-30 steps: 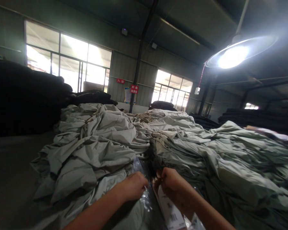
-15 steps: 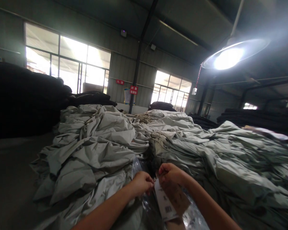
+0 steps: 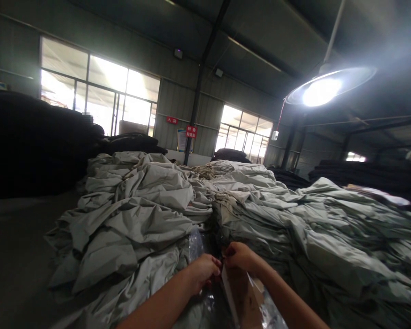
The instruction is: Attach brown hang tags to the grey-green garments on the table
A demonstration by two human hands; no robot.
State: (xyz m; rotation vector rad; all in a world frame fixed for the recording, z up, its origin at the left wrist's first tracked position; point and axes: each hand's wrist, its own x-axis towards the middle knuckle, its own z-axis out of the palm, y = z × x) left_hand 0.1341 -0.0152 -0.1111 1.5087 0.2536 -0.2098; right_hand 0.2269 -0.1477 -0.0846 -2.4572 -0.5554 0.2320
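Note:
My left hand (image 3: 204, 273) is closed in a pinch low in the middle of the view; what lies between its fingertips is too small to make out. Close beside it, my right hand (image 3: 242, 257) has its fingers pressed together at the top of a hang tag (image 3: 229, 292), whose white face is turned nearly edge-on. A brown card (image 3: 245, 297) hangs below the right hand, against the tag. Clear plastic film (image 3: 196, 244) shows behind the left hand and again under the right forearm. The fingertips of both hands almost meet.
Heaps of crumpled grey-green fabric (image 3: 157, 219) spread left and right of my hands. Dark piles (image 3: 30, 141) stand at the left, with more at the back right. A lit lamp (image 3: 322, 91) hangs at upper right. Red signs (image 3: 191, 131) are on the post behind.
The tag has turned, so its printed white face and barcode no longer show and more of the brown card does. Both hands have shifted slightly lower in view, staying close together.

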